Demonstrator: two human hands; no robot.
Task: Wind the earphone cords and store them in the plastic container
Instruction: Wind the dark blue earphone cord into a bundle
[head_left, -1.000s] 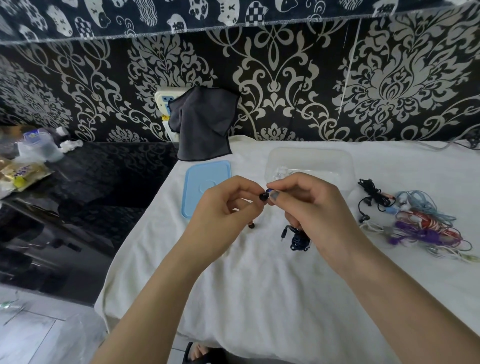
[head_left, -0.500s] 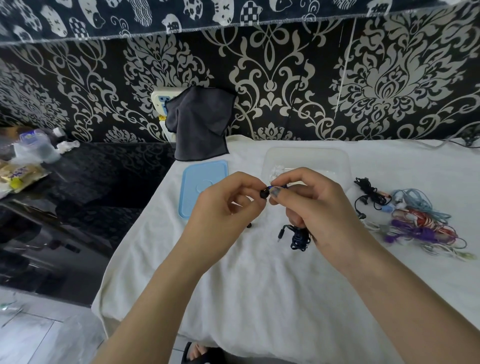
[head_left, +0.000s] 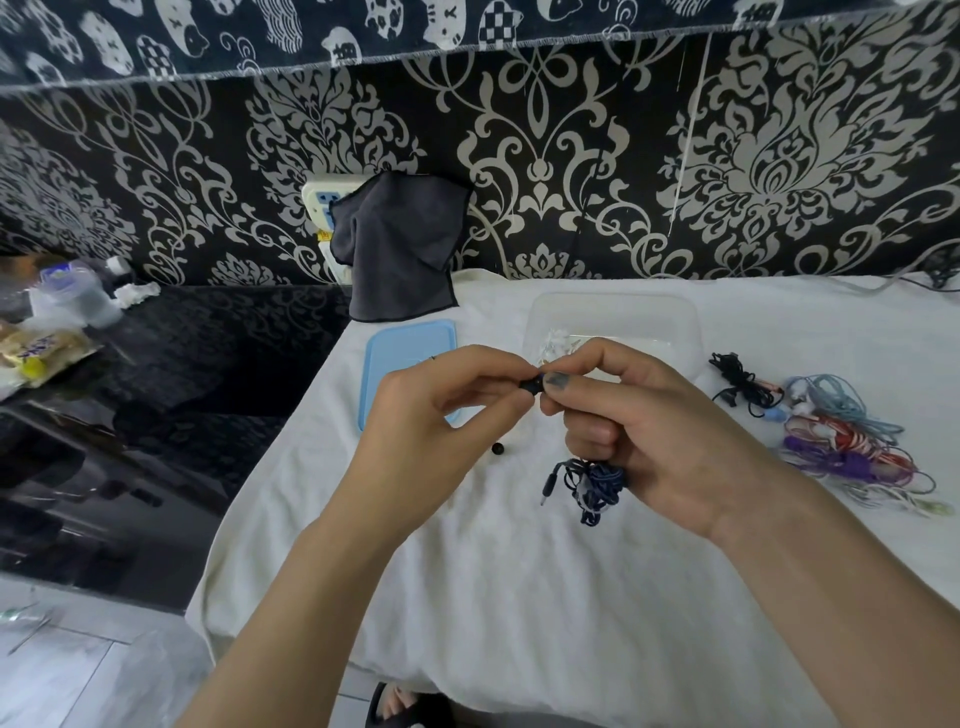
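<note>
Two hands, left hand and right hand, pinching a dark blue earphone, no legible writing.

- The wall beyond the fingers carries black paper with pale damask scrolls.
- Above it hangs a dark fabric strip printed with white cats.
- Beyond and left of the fingers a dark grey cloth drapes over a white wall socket.
- A white cloth covers the table under the fingers.
- Far left of the fingers stands a glossy black counter bearing a plastic jar and a snack packet.
- Below left lies pale grey floor.
- Soft, even daylight.
</note>
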